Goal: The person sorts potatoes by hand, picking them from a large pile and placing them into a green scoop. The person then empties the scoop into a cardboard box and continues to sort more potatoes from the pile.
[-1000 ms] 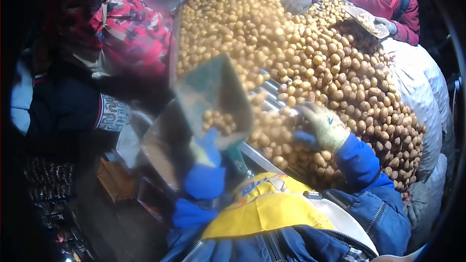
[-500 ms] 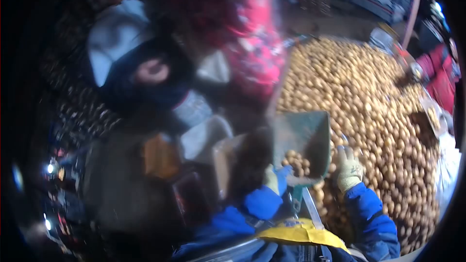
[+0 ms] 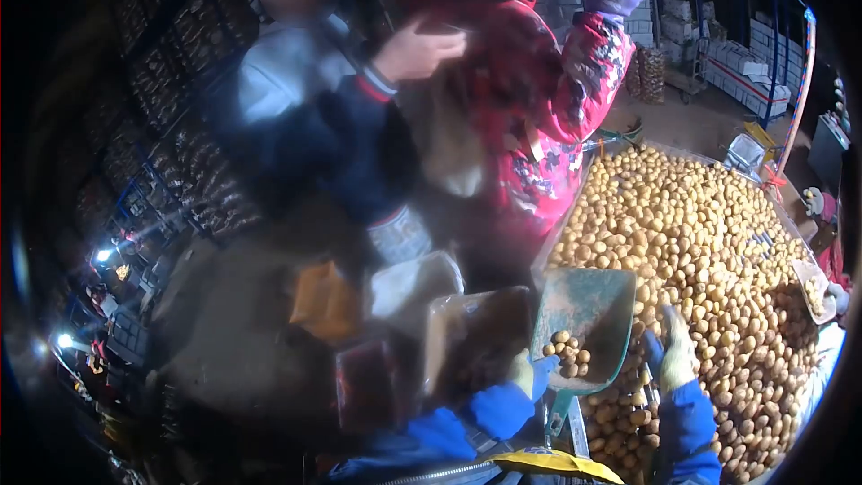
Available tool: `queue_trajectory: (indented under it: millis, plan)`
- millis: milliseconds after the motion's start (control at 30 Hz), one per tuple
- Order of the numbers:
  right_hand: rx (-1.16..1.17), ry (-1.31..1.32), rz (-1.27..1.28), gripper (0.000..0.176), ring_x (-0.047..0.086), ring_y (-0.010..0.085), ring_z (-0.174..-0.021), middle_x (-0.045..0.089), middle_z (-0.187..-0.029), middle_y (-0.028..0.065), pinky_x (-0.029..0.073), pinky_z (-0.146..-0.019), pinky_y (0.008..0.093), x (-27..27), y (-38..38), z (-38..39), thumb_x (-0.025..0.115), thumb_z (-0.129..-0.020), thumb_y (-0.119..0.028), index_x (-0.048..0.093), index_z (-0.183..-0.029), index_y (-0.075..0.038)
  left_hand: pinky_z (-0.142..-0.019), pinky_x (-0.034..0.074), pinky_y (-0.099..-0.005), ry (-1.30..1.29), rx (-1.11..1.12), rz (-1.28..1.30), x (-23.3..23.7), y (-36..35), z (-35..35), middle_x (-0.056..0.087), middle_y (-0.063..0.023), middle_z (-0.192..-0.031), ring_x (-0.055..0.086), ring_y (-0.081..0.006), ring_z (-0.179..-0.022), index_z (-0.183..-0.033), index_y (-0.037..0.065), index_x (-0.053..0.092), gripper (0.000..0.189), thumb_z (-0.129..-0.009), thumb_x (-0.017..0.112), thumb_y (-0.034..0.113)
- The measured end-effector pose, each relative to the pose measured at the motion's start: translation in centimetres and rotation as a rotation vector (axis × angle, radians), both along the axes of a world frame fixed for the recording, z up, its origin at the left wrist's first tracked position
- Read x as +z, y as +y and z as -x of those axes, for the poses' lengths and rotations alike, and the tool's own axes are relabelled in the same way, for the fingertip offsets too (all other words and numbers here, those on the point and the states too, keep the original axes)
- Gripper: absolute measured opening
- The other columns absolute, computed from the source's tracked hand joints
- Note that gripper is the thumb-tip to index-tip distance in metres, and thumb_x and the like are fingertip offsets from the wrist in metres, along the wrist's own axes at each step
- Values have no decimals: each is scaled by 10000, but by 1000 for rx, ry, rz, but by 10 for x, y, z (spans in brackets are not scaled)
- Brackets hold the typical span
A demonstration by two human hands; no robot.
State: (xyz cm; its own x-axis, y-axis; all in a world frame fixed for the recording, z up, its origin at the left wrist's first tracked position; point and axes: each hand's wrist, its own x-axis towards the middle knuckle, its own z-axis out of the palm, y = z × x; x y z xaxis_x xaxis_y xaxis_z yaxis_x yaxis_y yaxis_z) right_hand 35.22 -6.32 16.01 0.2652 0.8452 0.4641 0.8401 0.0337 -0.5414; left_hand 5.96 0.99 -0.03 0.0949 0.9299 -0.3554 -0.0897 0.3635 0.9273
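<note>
A green scoop-like tray [image 3: 588,305] rests at the near left edge of a large heap of small round potatoes [image 3: 682,242]. Several potatoes [image 3: 568,355] lie inside its lower left part. My left hand [image 3: 528,372], in a yellow and blue glove, is at the tray's lower left rim, its fingers closed over the edge beside those potatoes. To the right of the tray, my right hand [image 3: 675,357], gloved the same way, is low over the heap with thumb and fingers apart. Nothing shows in its grasp. Small shiny pieces [image 3: 643,388] lie on the potatoes just left of it.
A brown-rimmed bin [image 3: 434,341], a white container [image 3: 409,283] and an orange box [image 3: 325,305] stand left of the tray. Across from me a person in a red patterned jacket [image 3: 579,81] raises a purple-gloved hand; another person's bare hand [image 3: 417,52] is nearby. White crates [image 3: 741,72] are stacked behind.
The view has shifted, so the tray and heap appear lower and farther right. The red-jacketed person now has an arm raised. My right hand has turned, and its thumb side shows more.
</note>
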Motion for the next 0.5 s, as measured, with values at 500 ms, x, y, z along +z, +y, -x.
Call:
queue_trajectory:
  millis: [500]
  plan:
    - [-27,-382,549,820,312,514,-1502,409,-1560,276,155,-1241,701,-36,-185,73,747,-767,-336,501,-1505,-80,-1139,443,-409,221,-18,-12,14,0,-4,580,-331,-1445,568,-387,-1358,-1476,-170,449,835,-907,821,314]
